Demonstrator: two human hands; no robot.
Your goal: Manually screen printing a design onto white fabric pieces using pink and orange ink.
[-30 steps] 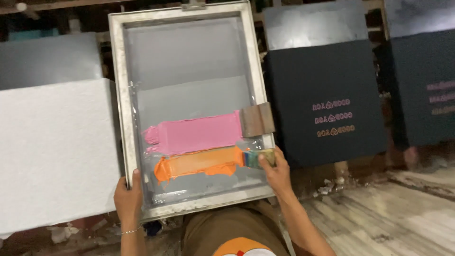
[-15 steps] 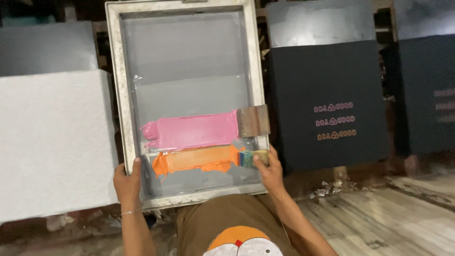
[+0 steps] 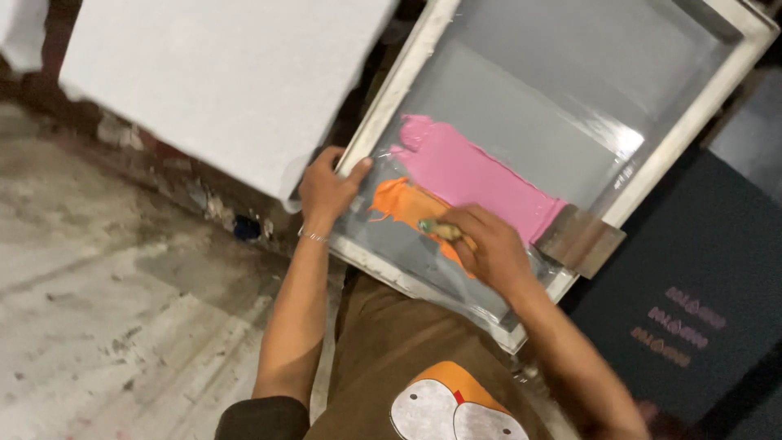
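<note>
**A:** What's closest to the camera on your feed?

**B:** My own lap: brown trousers [image 3: 383, 350] and the hem of a shirt with an orange and white print [image 3: 450, 405]. Just past that my two forearms reach out to a screen-printing frame [image 3: 405, 75], which I hold tilted across the view, its near edge over my knees.

**A:** How is each hand set?

**B:** My left hand [image 3: 327, 189] is closed on the frame's near left corner, thumb on the mesh side and fingers wrapped round the pale rail. A thin bracelet [image 3: 313, 237] sits at that wrist. My right hand [image 3: 487, 246] is curled shut around a small tool handle [image 3: 441, 231], greenish at the tip, lying over the ink near the bottom rail.

**A:** And the ink?

**B:** Two bands on the grey mesh. The orange ink [image 3: 403, 208] lies nearest me, partly under my right hand. The pink ink [image 3: 472, 175] runs beside it, just beyond, wider and longer. At the pink band's right end a brown squeegee block [image 3: 580, 240] rests against the frame's rail.

**A:** What lies farther out?

**B:** Left of the frame, a white panel [image 3: 220, 73] slants above the rough concrete floor [image 3: 106, 285]. Right of it, a dark cloth [image 3: 692, 310] bears rows of small pinkish print.
</note>
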